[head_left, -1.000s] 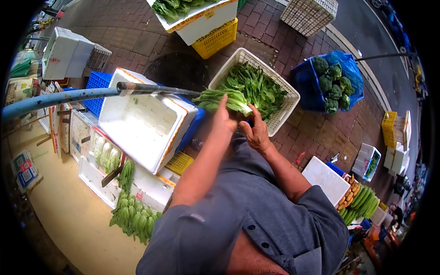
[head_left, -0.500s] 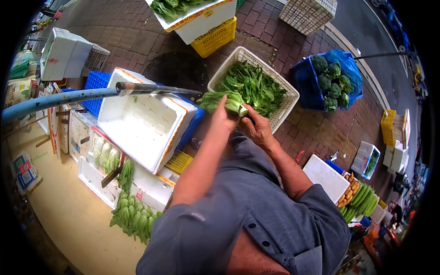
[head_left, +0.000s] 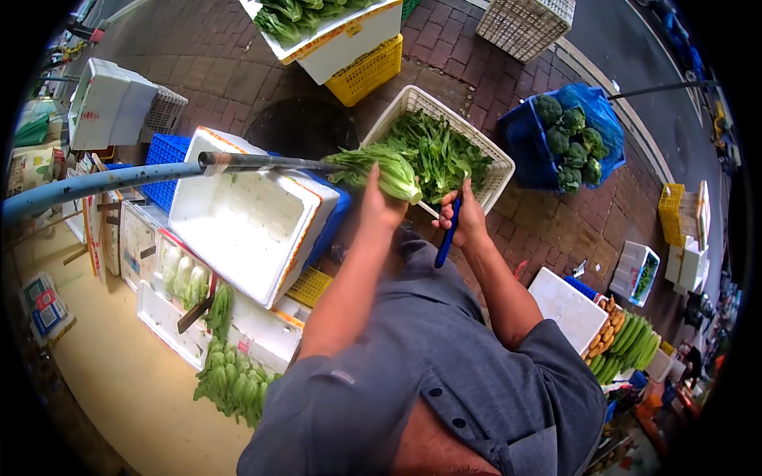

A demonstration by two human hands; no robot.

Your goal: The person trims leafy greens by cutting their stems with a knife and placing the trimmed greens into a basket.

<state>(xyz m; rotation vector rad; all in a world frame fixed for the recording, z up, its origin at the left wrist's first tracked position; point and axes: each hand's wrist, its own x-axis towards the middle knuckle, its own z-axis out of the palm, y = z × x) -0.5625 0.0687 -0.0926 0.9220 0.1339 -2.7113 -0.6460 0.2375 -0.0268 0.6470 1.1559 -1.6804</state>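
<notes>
My left hand (head_left: 382, 208) is closed around a head of leafy green lettuce (head_left: 389, 174), its pale cut end pointing toward my right hand. In my right hand (head_left: 470, 220) is a knife with a blue handle (head_left: 448, 234); its blade cannot be made out. A small pale scrap shows at the right thumb. Just beyond both hands stands a white plastic crate (head_left: 498, 184) holding loose green leaves (head_left: 438, 151). The lettuce is held above the crate's near left side, and the right hand is by its near edge.
A blue-grey metal pole (head_left: 119, 178) reaches in from the left, its end near the lettuce. Left of me sits an open white foam box (head_left: 238, 230). Broccoli (head_left: 567, 143) fills a blue crate (head_left: 520, 151) at right. A yellow crate (head_left: 365, 75) supports foam boxes ahead.
My hands have moved apart. The right hand has drawn away from the lettuce's cut end, bringing the blue knife handle into view. The left hand has tilted the lettuce, showing more of it.
</notes>
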